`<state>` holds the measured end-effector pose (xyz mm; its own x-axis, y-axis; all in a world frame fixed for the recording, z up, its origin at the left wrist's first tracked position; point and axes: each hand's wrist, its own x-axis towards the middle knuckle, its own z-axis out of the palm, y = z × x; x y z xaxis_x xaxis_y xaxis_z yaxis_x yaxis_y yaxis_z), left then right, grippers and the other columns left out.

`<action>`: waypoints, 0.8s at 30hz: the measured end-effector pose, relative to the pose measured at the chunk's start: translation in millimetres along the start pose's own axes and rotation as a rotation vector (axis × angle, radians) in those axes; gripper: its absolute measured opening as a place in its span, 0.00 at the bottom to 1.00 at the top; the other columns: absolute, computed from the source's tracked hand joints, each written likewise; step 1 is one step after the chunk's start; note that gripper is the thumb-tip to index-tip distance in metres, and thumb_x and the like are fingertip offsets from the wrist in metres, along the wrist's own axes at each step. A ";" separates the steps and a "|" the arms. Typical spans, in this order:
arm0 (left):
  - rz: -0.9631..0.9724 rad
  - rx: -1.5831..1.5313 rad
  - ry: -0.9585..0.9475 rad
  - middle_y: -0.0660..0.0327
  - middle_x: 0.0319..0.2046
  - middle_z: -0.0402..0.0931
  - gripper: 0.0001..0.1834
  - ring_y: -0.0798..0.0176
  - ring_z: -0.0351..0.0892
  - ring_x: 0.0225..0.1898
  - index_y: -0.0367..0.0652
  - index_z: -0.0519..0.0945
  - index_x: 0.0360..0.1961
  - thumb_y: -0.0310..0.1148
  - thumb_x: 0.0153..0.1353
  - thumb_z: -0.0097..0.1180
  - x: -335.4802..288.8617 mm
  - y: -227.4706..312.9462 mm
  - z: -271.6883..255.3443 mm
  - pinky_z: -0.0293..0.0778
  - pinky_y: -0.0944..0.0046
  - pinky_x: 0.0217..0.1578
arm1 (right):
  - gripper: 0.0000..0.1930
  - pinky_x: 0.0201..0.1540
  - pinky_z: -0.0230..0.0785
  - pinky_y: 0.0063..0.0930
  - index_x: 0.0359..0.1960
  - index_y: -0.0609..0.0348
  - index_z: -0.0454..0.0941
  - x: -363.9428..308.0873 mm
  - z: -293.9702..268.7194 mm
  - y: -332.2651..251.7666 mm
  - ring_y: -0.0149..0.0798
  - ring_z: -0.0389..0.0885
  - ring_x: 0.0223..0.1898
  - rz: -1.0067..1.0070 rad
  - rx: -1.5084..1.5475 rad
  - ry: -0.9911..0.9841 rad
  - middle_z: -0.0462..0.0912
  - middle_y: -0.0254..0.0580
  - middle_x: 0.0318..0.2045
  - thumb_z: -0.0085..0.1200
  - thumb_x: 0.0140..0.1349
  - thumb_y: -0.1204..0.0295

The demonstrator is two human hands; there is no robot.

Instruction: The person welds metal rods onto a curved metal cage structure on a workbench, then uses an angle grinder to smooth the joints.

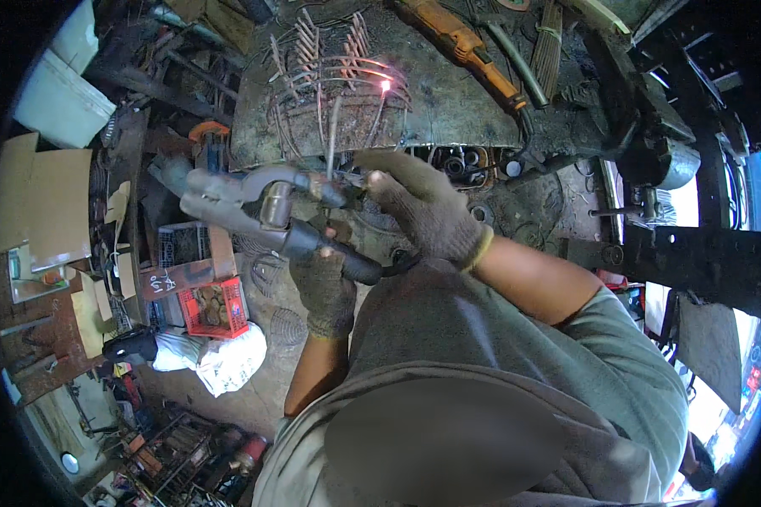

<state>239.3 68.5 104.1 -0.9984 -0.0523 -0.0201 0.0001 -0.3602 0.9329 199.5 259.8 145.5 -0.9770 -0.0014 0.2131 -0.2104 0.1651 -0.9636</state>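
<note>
Cluttered workshop floor spreads below the person's fingers, with a red crate (220, 332) off to their lower left, while a scuffed tabletop (448, 118) lies ahead of them. The gloved left hand (323, 291) has its fingers wrapped round the dark handle of a welding clamp (220, 198), whose metal head reaches out to the left of that grip; a black cable (404, 266) trails off to the right. The gloved right hand (431, 198) has curled fingers beside the clamp's lever end; whether they grip anything cannot be told. Just ahead of them stands a thin rod (333, 135), and beyond it on the tabletop sits a curved metal frame (320, 114) with one glowing spot (386, 85). An orange power tool (457, 38) lies ahead and to the right.

The step in hand appears to be handling the clamp between welds. The next move probably calls for a steady left grip and fingers kept clear of the hot metal.
</note>
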 end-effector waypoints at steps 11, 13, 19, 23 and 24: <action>-0.115 0.018 -0.110 0.63 0.44 0.77 0.44 0.66 0.77 0.44 0.36 0.69 0.59 0.57 0.53 0.72 8.1 -23.5 3.9 0.74 0.66 0.43 | 0.23 0.54 0.73 0.35 0.55 0.58 0.80 15.0 -12.4 19.5 0.39 0.83 0.48 -0.215 -0.393 -0.200 0.85 0.48 0.46 0.46 0.73 0.53; -0.054 0.059 -0.158 0.61 0.47 0.76 0.37 0.63 0.77 0.48 0.39 0.69 0.59 0.48 0.56 0.71 6.6 -26.7 7.6 0.73 0.60 0.51 | 0.23 0.49 0.75 0.34 0.53 0.60 0.80 19.2 -15.7 15.5 0.37 0.85 0.42 0.135 -0.051 -0.082 0.85 0.49 0.42 0.46 0.73 0.53; -0.125 -0.026 -0.078 0.63 0.41 0.76 0.39 0.63 0.77 0.42 0.41 0.72 0.55 0.50 0.49 0.77 3.9 -18.3 18.9 0.74 0.63 0.43 | 0.21 0.36 0.74 0.26 0.50 0.60 0.82 28.7 -75.4 33.6 0.32 0.80 0.28 0.511 0.439 0.244 0.82 0.40 0.31 0.45 0.74 0.55; -0.234 -0.418 -0.213 0.62 0.36 0.73 0.23 0.64 0.72 0.34 0.46 0.72 0.44 0.40 0.55 0.74 11.1 -1.8 24.3 0.69 0.59 0.34 | 0.17 0.33 0.73 0.27 0.49 0.62 0.81 4.8 -111.3 80.6 0.31 0.76 0.26 0.327 0.025 -0.034 0.78 0.37 0.26 0.43 0.75 0.63; -0.240 -0.431 -0.231 0.62 0.38 0.72 0.22 0.63 0.70 0.34 0.46 0.71 0.46 0.42 0.59 0.69 11.1 -3.8 11.6 0.67 0.60 0.33 | 0.16 0.32 0.72 0.28 0.49 0.63 0.80 2.3 -116.9 75.1 0.32 0.76 0.26 0.325 -0.038 -0.130 0.78 0.37 0.26 0.42 0.76 0.66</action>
<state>227.6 80.0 104.6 -0.9595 0.2672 -0.0897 -0.2552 -0.6882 0.6792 185.4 387.5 92.5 -0.9893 -0.0680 -0.1289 0.1117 0.2145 -0.9703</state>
